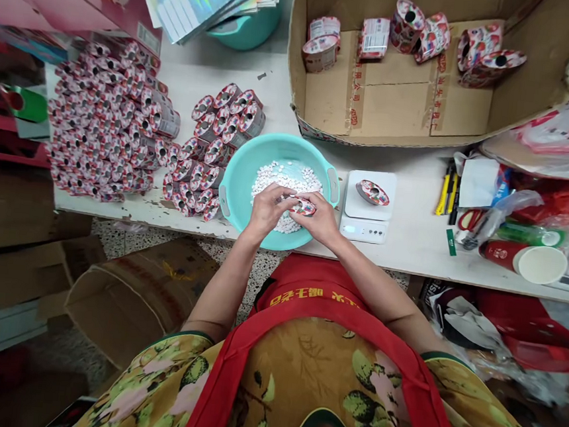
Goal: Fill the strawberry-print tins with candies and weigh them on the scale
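Observation:
Over the turquoise basin (pixel 239 170) I hold a small red-and-white printed packet (pixel 303 207) with a dark hole in its top. My right hand (pixel 322 221) grips its right side, fingers closed. My left hand (pixel 267 212) is pinched closed at the packet's left end; whether its fingertips also hold anything small is hidden. Small white tablet-like pieces (pixel 286 224) are heaped in the basin beneath both hands. Just right of the basin stands a white digital scale (pixel 357 210), with a similar packet (pixel 372 193) lying on its plate.
Similar packets stand massed at the left (pixel 103 124) and in a smaller group (pixel 222 128) beside the basin. A cardboard box (pixel 393 110) behind holds several more. Cutter knives (pixel 446 191) and a red paper cup (pixel 500 254) lie at the right. The table's front edge (pixel 409 267) is near me.

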{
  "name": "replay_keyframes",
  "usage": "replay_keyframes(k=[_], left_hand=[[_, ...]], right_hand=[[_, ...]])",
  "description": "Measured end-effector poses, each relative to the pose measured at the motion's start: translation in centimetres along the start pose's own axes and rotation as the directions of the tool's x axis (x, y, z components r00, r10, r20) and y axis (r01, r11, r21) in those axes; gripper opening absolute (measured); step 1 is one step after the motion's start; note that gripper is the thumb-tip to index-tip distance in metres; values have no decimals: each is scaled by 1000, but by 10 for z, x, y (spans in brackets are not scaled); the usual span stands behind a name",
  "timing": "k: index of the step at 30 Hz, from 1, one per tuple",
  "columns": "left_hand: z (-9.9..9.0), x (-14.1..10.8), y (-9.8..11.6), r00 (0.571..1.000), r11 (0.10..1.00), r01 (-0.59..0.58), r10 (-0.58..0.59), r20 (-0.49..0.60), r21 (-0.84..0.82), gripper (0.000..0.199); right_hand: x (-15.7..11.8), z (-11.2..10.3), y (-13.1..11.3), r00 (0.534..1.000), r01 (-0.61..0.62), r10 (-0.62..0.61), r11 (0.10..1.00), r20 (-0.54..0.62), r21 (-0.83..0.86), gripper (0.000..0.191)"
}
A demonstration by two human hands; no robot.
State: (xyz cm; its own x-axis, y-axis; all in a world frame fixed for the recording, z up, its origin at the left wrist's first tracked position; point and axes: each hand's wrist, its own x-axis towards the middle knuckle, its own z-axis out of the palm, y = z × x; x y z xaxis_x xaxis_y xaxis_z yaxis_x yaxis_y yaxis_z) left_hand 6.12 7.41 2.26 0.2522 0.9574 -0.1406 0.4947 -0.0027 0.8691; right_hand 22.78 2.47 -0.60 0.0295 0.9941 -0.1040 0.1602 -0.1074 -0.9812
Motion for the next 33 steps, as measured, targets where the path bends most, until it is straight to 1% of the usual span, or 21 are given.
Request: replay_keyframes(k=[2, 4, 6, 7, 9, 10, 11, 12, 13, 14, 16, 17, 18, 19, 21, 22, 24, 26, 29, 31, 33], left_hand=[[0, 0, 4, 999, 999, -32, 32, 9, 32, 10], [-1, 1, 2, 1000, 1000, -10, 10, -15, -9, 8], [-3, 4, -6, 991, 980, 100, -115, -74, -173, 10], [-4, 6, -10, 975, 937, 180, -211, -75, -299, 13], [-6, 12, -20, 925, 776, 325, -380, 10, -540, 16], [-5, 15, -23, 901, 690, 380, -428, 76, -616, 17], [-3, 18, -25, 882, 628, 419, -452, 131, -656, 19], [1, 22, -24, 872, 601, 444, -461, 165, -665, 21], [7, 25, -21, 872, 614, 454, -456, 180, -645, 23], [16, 29, -14, 881, 660, 455, -431, 195, -597, 25], [42, 39, 5, 919, 808, 390, -309, 246, -442, 23], [58, 44, 16, 932, 882, 315, -219, 288, -351, 19], [75, 50, 28, 932, 941, 219, -124, 341, -257, 15], [93, 57, 40, 918, 980, 111, -37, 396, -165, 12], [125, 68, 59, 864, 996, -92, 76, 498, 7, 11], [138, 73, 65, 837, 982, -169, 96, 538, 88, 12], [157, 78, 73, 809, 943, -261, 97, 580, 207, 19], [166, 79, 75, 795, 917, -308, 102, 598, 253, 29], [167, 78, 72, 783, 907, -351, 147, 604, 234, 33], [165, 78, 69, 794, 911, -352, 169, 583, 215, 30], [166, 78, 66, 821, 924, -327, 173, 544, 199, 25]], right_hand=[[-4, 0, -3, 999, -50, 50, 999, 9, -17, 34], [-8, -2, -6, 996, -84, 84, 996, 13, -6, 35], [-12, -7, -8, 996, -86, 86, 996, -7, 24, 36], [-14, -10, -9, 996, -80, 81, 996, -25, 38, 36], [-20, -18, -10, 995, -66, 70, 996, -64, 61, 36], [-24, -23, -10, 995, -61, 66, 996, -78, 70, 36], [-29, -29, -9, 995, -53, 60, 995, -81, 81, 36], [-35, -36, -8, 996, -43, 51, 995, -78, 95, 36], [-42, -44, -7, 997, -30, 38, 993, -71, 110, 36], [-51, -53, -6, 997, -17, 26, 992, -73, 125, 37], [-70, -73, 0, 993, -15, 31, 990, -114, 140, 40], [-80, -84, 4, 985, -37, 59, 990, -162, 139, 40], [-89, -95, 9, 970, -71, 100, 989, -220, 133, 41], [-97, -105, 14, 949, -113, 146, 985, -280, 129, 42], [-111, -124, 24, 896, -195, 231, 972, -379, 133, 44], [-116, -131, 29, 869, -226, 265, 964, -417, 141, 46], [-123, -143, 38, 820, -268, 315, 949, -478, 165, 48], [-125, -150, 45, 780, -284, 342, 940, -524, 191, 50], [-125, -153, 50, 755, -285, 350, 937, -555, 203, 52], [-123, -153, 53, 751, -285, 348, 937, -562, 200, 52], [-122, -154, 55, 745, -287, 353, 936, -565, 206, 52]])
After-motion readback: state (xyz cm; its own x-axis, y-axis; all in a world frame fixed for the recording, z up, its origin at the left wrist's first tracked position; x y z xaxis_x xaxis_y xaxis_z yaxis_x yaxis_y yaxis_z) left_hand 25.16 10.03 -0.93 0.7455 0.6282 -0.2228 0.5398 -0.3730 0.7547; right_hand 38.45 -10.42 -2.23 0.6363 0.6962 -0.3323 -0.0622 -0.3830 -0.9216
